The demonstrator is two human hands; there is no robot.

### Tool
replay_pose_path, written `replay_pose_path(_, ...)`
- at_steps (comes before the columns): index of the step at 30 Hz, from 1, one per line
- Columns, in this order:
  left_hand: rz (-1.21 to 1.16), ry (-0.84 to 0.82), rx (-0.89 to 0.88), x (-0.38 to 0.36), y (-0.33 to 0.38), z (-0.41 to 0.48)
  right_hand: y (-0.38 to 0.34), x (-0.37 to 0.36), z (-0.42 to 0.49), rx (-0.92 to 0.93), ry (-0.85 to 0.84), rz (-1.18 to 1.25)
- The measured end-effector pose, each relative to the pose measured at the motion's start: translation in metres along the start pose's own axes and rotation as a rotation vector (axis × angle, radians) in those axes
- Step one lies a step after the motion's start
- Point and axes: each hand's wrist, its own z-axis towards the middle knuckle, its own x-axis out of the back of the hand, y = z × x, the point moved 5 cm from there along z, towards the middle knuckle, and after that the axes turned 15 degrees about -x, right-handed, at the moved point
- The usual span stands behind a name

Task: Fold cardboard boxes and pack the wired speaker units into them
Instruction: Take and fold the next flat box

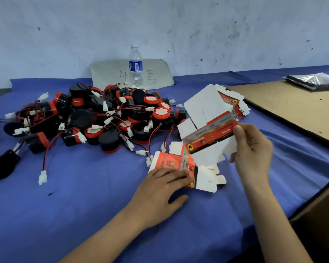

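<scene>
Left hand (160,190) presses straight fingers onto 1 flat carton (169,161) on the cloth (84,202); right hand (253,149) pinches a raised carton (209,132).

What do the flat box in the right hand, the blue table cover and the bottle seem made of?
Flat box: thin paperboard, it seems; glossy red print outside, plain white inside, with cut flaps and creases.
Blue table cover: matte cloth; it wrinkles and folds near the edge.
Bottle: probably clear plastic; see-through, with a white cap and label.
</scene>
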Motion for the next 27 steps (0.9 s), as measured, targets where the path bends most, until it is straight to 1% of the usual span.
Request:
replay_pose_path(3,-0.003,0.020,-0.008,0.000,0.000,0.000,-0.013,0.015,0.005,0.085,0.006,-0.159)
replay_pose_path(5,-0.007,0.028,-0.011,0.000,0.000,0.000,-0.015,0.021,0.009,0.064,-0.032,-0.274)
replay_pose_path(7,-0.011,0.056,-0.019,0.002,0.002,0.001,-0.012,0.027,0.014,-0.007,-0.114,-0.341)
replay_pose_path(8,-0.010,0.066,-0.021,0.003,0.002,0.000,-0.010,0.030,0.015,-0.050,-0.146,-0.328)
replay_pose_path(12,0.023,0.090,-0.033,0.001,0.004,-0.001,-0.008,0.038,0.015,-0.175,-0.215,-0.106)
replay_pose_path(14,0.001,0.167,-0.042,0.007,0.005,-0.002,-0.007,0.032,0.011,-0.203,-0.268,-0.065)
replay_pose_path(16,-0.196,0.321,-0.001,0.016,0.002,-0.007,-0.006,0.018,0.003,-0.209,-0.313,-0.061)
replay_pose_path(18,-0.393,0.420,0.049,0.020,0.000,-0.012,-0.005,0.000,-0.008,-0.208,-0.351,-0.063)
replay_pose_path(19,-0.442,0.459,0.058,0.022,0.001,-0.014,-0.005,-0.011,-0.014,-0.211,-0.382,-0.077)
replay_pose_path(21,-0.467,0.545,0.047,0.025,0.001,-0.017,-0.004,-0.034,-0.030,-0.229,-0.464,-0.151)
replay_pose_path(22,-0.480,0.559,0.053,0.025,0.000,-0.017,-0.001,-0.042,-0.036,-0.218,-0.474,-0.225)
replay_pose_path(24,-0.513,0.542,0.103,0.023,-0.002,-0.020,-0.002,-0.052,-0.045,-0.162,-0.430,-0.346)
replay_pose_path(25,-0.523,0.538,0.126,0.021,-0.004,-0.021,-0.006,-0.054,-0.048,-0.145,-0.425,-0.319)
replay_pose_path(27,-0.520,0.537,0.134,0.022,-0.004,-0.023,-0.008,-0.059,-0.054,-0.137,-0.464,-0.172)
